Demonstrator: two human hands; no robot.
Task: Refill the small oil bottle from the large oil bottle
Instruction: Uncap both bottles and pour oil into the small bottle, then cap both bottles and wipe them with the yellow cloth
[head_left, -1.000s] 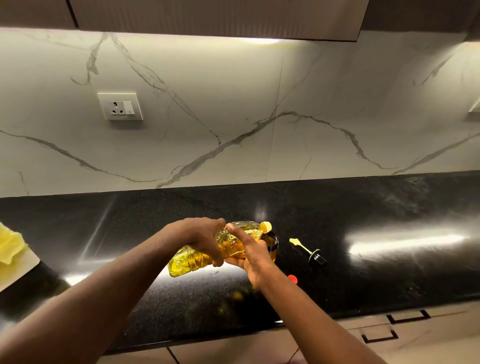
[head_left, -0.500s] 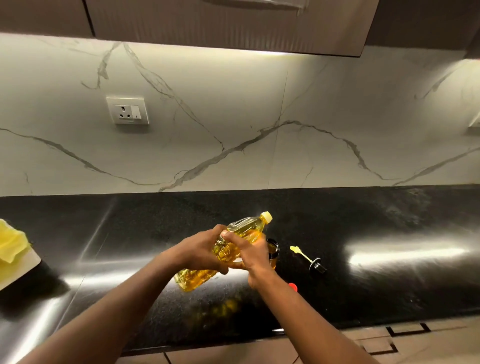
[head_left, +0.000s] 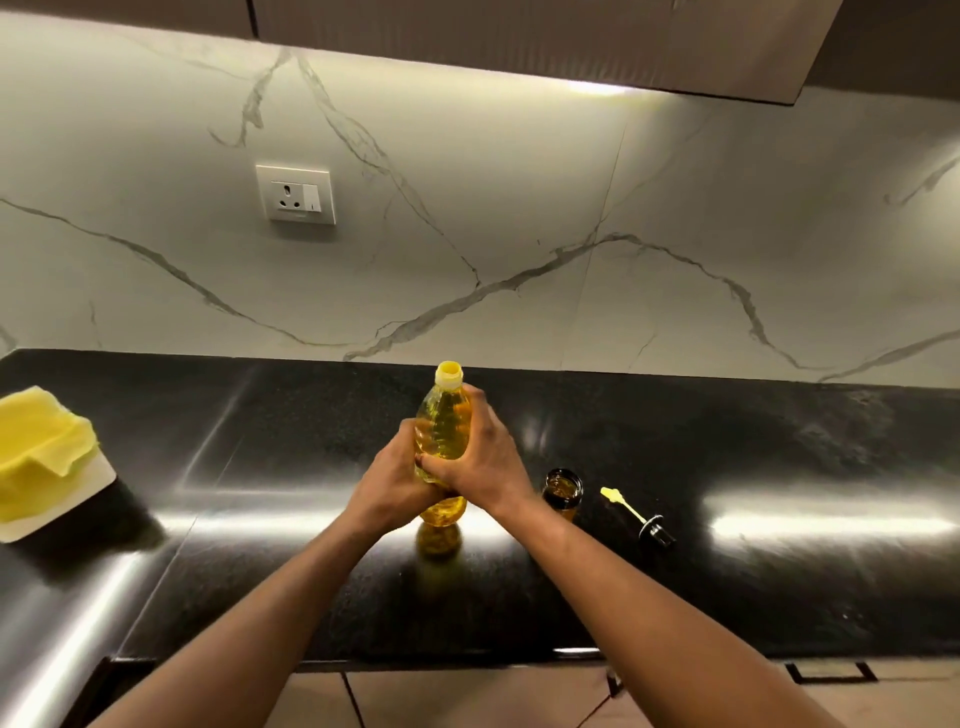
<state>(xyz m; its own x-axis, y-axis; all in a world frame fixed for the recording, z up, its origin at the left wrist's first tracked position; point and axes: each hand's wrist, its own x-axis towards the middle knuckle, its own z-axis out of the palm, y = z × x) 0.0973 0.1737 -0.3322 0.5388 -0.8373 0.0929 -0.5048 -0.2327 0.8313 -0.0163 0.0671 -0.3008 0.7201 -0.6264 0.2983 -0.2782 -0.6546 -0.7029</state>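
The large oil bottle (head_left: 443, 423), clear plastic full of yellow oil with an open yellow neck, stands upright at the middle of the black counter (head_left: 779, 571). My left hand (head_left: 392, 483) grips its lower left side and my right hand (head_left: 483, 462) grips its right side. Just right of my right wrist stands the small oil bottle (head_left: 562, 488), an open dark glass one with amber oil inside. Its pourer stopper (head_left: 639, 514), yellow-tipped with a black base, lies on the counter further right.
A yellow cloth (head_left: 39, 452) lies on a white board (head_left: 78, 493) at the counter's left end. A wall socket (head_left: 296, 194) sits on the marble backsplash. Drawer fronts run below the counter's front edge.
The large bottle has swung from tilted over the small bottle to upright, and moved left of it. Both hands kept hold. The camera has shifted, so the red cap is out of sight.
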